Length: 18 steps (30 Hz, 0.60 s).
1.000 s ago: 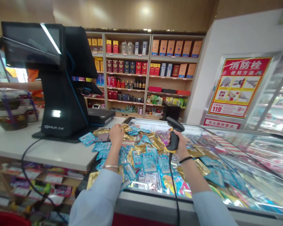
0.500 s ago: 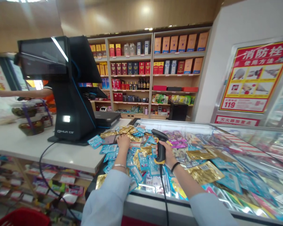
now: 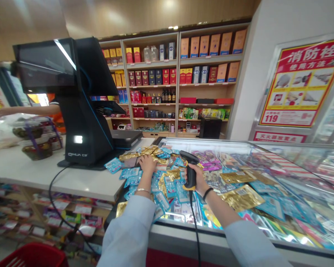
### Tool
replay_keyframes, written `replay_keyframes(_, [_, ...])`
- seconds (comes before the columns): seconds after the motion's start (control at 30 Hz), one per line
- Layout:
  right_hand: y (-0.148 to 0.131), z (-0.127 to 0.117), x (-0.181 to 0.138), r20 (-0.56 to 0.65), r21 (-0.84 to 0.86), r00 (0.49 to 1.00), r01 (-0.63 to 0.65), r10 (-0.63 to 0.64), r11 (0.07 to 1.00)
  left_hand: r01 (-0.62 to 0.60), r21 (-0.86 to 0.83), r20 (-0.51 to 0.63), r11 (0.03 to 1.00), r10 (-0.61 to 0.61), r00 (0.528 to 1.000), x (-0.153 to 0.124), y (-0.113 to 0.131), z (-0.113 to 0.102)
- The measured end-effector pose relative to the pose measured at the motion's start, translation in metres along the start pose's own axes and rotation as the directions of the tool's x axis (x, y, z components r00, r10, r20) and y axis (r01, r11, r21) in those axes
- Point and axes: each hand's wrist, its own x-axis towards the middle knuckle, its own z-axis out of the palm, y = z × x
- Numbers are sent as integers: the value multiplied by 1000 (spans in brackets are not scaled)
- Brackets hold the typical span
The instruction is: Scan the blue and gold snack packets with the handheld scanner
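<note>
My right hand (image 3: 198, 180) is closed round the grip of a black barcode scanner (image 3: 190, 167), its head aimed left over a heap of small snack packets (image 3: 167, 178) in blue and gold. The heap lies on the glass lid of a chest freezer (image 3: 281, 174). My left hand (image 3: 147, 163) rests on the far left of the heap, fingers curled onto a gold packet (image 3: 129, 157); whether it grips one I cannot make out. The scanner's cable (image 3: 195, 230) hangs down past the freezer's front edge.
A black checkout terminal (image 3: 80, 107) with a screen stands on the white counter (image 3: 44, 174) to the left, its cable hanging over the edge. Another person's arm (image 3: 25, 110) reaches behind it. Shelves of boxes (image 3: 180, 78) fill the back wall. A red basket (image 3: 30, 256) sits low left.
My right hand has carried the scanner left, over the blue packets and closer to my left hand. My left hand has stayed on the heap's far left. The view has shifted with my head.
</note>
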Motion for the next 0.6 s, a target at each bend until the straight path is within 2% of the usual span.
replay_keyframes(0.2, [1, 1, -1, 1, -8, 1000, -3, 3, 1000, 10, 3, 42, 1000, -10, 999, 1, 2, 4])
replay_keyframes(0.33, [1, 0, 0, 11, -10, 1000, 6, -6, 1000, 129, -147, 116, 981, -113, 987, 5, 2, 1])
replay_keyframes(0.43, [0, 0, -1, 28, -14, 1000, 9, -8, 1000, 207, -205, 129, 957, -183, 975, 6, 5, -3])
replay_keyframes(0.53, [-2, 1, -2, 47, -24, 999, 28, -26, 999, 208, -277, 146, 938, -173, 974, 7, 7, -8])
replay_keyframes(0.6, [-4, 3, -4, 57, -35, 997, 48, -46, 998, 176, -398, 142, 900, -129, 981, 8, 6, -11])
